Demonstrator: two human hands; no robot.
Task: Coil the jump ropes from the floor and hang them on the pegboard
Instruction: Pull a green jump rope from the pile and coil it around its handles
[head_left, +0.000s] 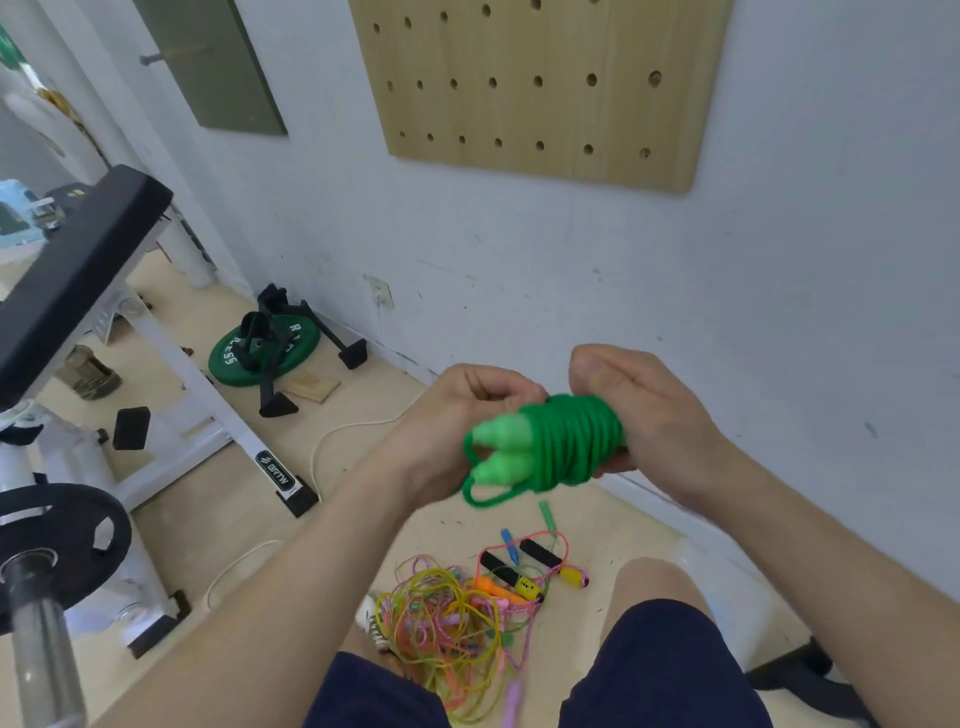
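One green rope (571, 441), gripped by right hand (644, 410), apparently pinched by left hand (462, 410); tangled ropes (452, 623) below, pegboard (540, 104) ahead, bench (78, 249) left.

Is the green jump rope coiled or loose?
Coiled: green jump rope wraps its handles in tight turns, a short loop hanging loose; right hand grips it.

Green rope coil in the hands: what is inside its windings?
Two light-green handles poke out of the green rope coil side by side. Their far ends are hidden by the windings and the right hand.
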